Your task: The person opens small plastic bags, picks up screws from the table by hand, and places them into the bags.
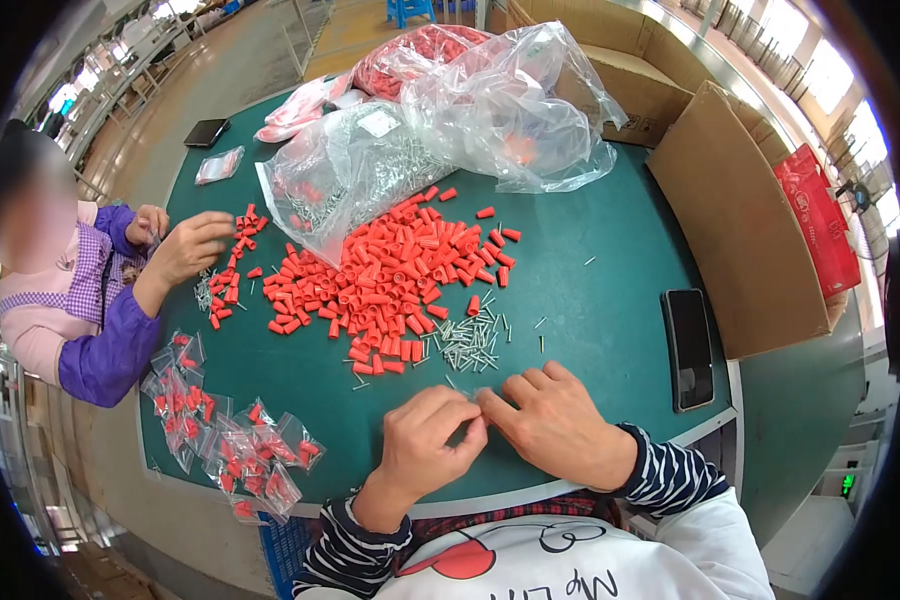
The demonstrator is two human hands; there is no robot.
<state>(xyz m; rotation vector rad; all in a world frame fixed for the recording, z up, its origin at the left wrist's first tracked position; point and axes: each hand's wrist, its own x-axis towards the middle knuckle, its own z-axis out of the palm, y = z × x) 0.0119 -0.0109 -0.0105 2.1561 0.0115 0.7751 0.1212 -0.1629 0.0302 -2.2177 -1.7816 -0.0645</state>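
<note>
Near the table's front edge, the fingertips of my left hand (425,440) and my right hand (562,425) meet, both closed in a pinch. Between them shows a bit of clear plastic, which looks like a small clear plastic bag (478,394); my fingers hide most of it. Just beyond my hands lies a loose pile of silver screws (468,342). A large heap of red plastic caps (385,275) spreads behind the screws. To the left of my left hand, several small filled bags (260,455) with red pieces overlap at the table edge.
Across the left side, a person in purple sleeves (110,345) handles small parts beside more caps (232,270). Big clear bags of screws (360,160) and red caps (425,55) stand at the back. A phone (688,350) and cardboard box (740,220) are on the right.
</note>
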